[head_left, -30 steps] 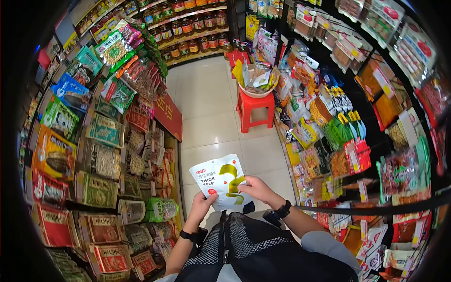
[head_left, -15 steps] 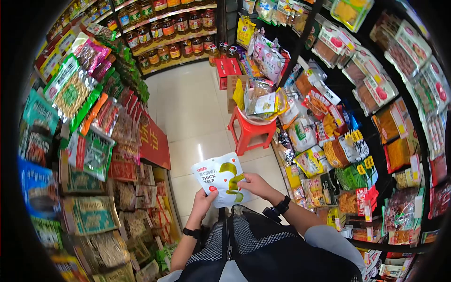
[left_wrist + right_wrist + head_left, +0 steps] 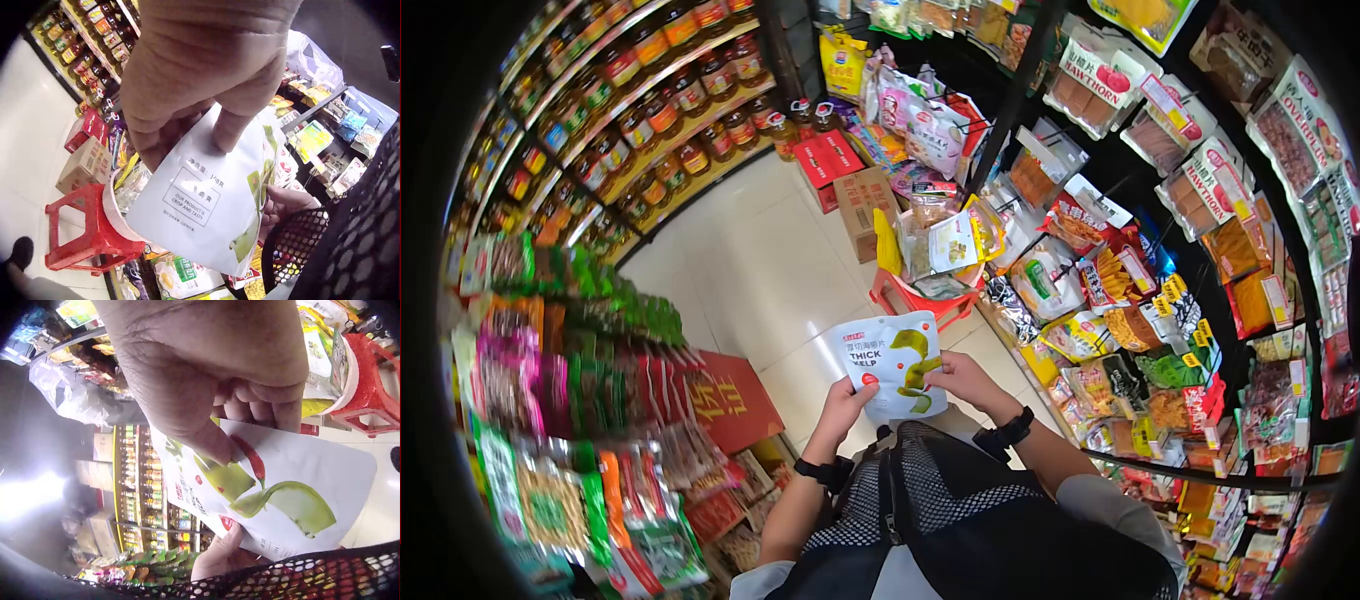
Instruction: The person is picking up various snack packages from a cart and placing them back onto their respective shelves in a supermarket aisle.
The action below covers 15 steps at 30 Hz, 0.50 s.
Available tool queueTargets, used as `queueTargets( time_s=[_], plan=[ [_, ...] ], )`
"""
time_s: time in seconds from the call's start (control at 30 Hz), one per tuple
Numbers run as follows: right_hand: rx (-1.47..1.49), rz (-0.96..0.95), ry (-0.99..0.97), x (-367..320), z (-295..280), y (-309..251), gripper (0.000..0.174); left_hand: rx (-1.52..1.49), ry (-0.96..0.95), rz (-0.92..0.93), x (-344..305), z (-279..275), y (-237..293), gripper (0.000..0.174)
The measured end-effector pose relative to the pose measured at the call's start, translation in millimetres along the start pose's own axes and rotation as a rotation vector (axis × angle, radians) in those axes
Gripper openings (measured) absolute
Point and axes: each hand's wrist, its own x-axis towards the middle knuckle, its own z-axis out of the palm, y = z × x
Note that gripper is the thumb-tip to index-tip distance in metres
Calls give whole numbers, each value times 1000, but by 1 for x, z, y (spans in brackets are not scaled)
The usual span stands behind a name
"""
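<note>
A white kelp snack bag (image 3: 895,375) printed with green kelp strips and "THICK KELP" is held in front of the body by both hands. My left hand (image 3: 841,408) pinches its left side, thumb over the front. On the opposite side my right hand (image 3: 975,385) grips the edge, its thumb on the printed kelp. In the left wrist view the bag's lower front (image 3: 187,187) shows small print. The right wrist view shows a red chili (image 3: 250,459) printed beside the kelp; the fingers behind the bag are partly hidden.
Just beyond the bag, a red stool (image 3: 930,305) bears a basket of packets (image 3: 950,245). Cardboard and red boxes (image 3: 828,165) sit behind it. Jar shelves (image 3: 650,120) line the far left, hanging snack bags (image 3: 1100,85) the right, and more packets (image 3: 580,490) the near left.
The head view has swung to the right, so the left racks slide down and the jar shelves fill more of the upper left. Both hands keep holding the kelp bag.
</note>
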Motion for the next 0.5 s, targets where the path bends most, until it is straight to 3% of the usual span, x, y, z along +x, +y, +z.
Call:
queueTargets(
  time_s=[0.2, 0.3, 0.37, 0.5],
  plan=[
    [125, -115, 100, 105, -36, -10, 26, 189, -114, -85, 130, -42, 52, 26],
    [16, 36, 100, 140, -57, -61, 25, 295, -158, -140, 184, -61, 84, 27],
    [176, -151, 151, 187, -70, -15, 24, 329, -214, -180, 226, -65, 109, 27],
    [252, -221, 316, 219, -97, -35, 24, 395, -351, -141, 308, -51, 149, 26]
  ],
)
